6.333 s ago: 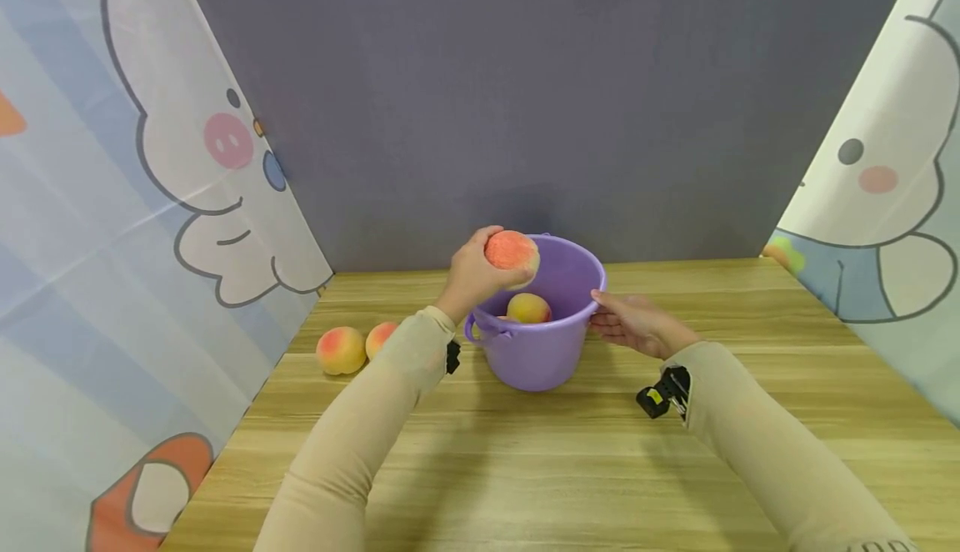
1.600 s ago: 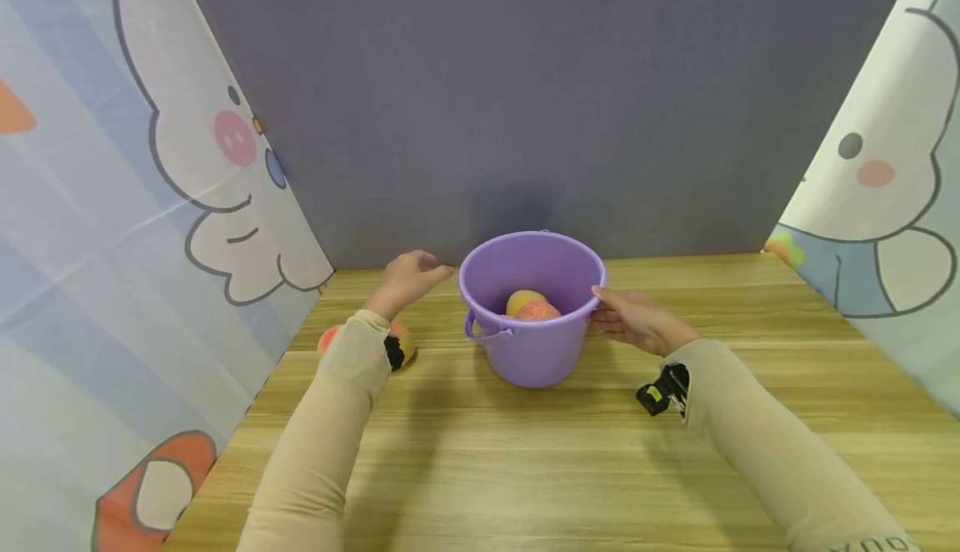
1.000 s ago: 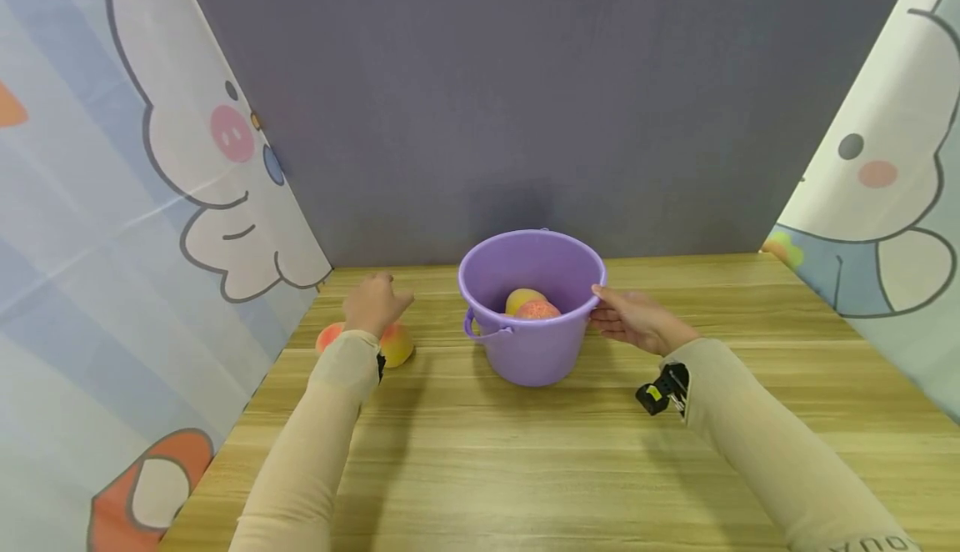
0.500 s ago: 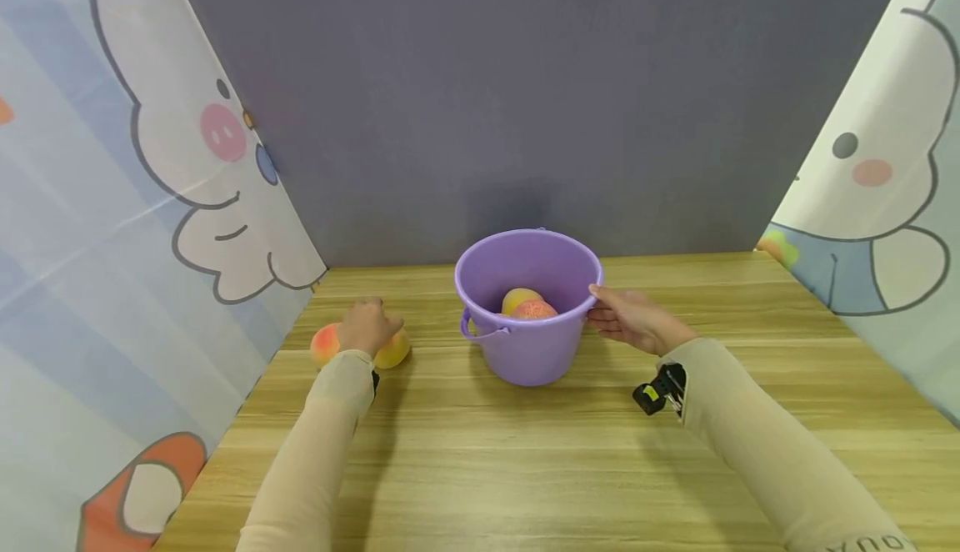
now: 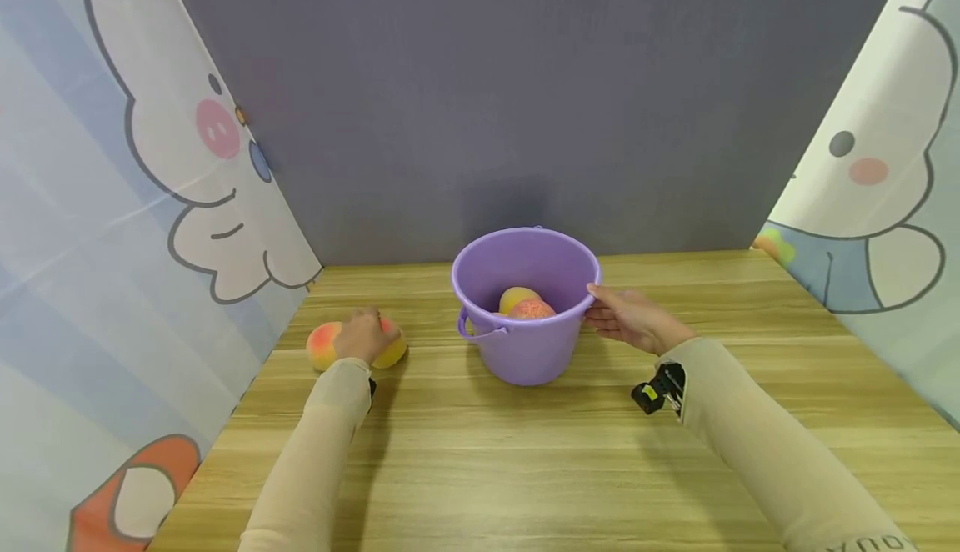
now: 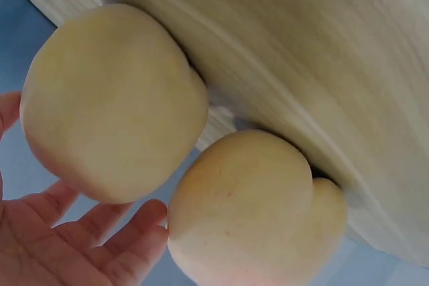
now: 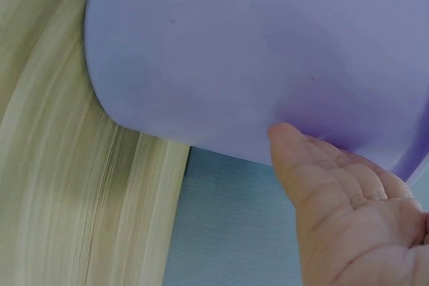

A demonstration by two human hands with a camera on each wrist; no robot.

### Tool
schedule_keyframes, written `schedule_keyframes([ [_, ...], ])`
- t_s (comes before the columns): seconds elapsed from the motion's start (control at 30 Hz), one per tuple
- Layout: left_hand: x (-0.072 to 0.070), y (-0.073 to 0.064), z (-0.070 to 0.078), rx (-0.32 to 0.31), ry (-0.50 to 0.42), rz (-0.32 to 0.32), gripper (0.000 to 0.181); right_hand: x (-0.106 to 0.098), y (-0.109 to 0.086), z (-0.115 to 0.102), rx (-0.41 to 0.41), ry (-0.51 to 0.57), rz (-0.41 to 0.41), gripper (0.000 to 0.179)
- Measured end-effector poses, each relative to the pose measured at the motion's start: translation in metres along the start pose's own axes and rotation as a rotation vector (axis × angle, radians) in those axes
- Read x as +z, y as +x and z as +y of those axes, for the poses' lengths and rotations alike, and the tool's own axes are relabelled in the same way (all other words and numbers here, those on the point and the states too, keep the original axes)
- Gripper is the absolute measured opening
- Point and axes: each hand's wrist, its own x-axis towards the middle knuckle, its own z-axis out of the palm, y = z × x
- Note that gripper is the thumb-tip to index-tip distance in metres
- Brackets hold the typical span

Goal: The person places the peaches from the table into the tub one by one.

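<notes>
On the left of the table, my left hand (image 5: 360, 337) reaches down over two yellow-and-red peaches. One peach (image 5: 322, 346) lies to its left, the other (image 5: 393, 349) under its right side. In the left wrist view the fingers (image 6: 110, 236) are spread and loosely bent, partly behind the upper peach (image 6: 114, 102); a fingertip is at the lower peach (image 6: 248, 209). A purple bucket (image 5: 528, 358) stands upright, with a yellow peach (image 5: 517, 298) and a redder one (image 5: 532, 309) visible inside. My right hand (image 5: 633, 320) holds its right rim, thumb on top, fingers against the outer wall.
The wood-grain table (image 5: 480, 460) runs back to a dark grey panel (image 5: 525, 102). Cartoon-printed curtains hang at the left (image 5: 97, 302) and right (image 5: 892, 193). The bucket's handle (image 5: 483, 333) hangs on its left side.
A peach formerly in my left hand is now in the bucket. That hand has moved left and down to the two peaches on the table. My right hand stays on the rim.
</notes>
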Motion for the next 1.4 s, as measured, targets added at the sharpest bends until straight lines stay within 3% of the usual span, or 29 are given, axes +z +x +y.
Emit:
schedule_keyframes([
  [0.3,0.021,0.006,-0.006,0.039,0.070,-0.069,0.068,0.001,-0.003,-0.002,0.001,-0.004,-0.002,0.067],
  [0.63,0.029,0.002,-0.004,0.019,0.009,-0.035,0.077,-0.001,-0.005,-0.002,0.002,-0.003,-0.008,0.068],
  [1.0,0.031,-0.005,0.000,-0.015,-0.030,-0.008,0.086,-0.004,-0.002,-0.003,0.008,-0.026,-0.015,0.070],
  [1.2,0.035,-0.004,-0.004,-0.006,-0.033,0.019,0.087,-0.004,-0.001,-0.002,0.006,-0.023,-0.016,0.070],
  [1.4,0.023,-0.001,0.001,-0.005,-0.048,-0.063,0.078,-0.005,0.000,-0.001,0.009,-0.024,-0.021,0.070],
])
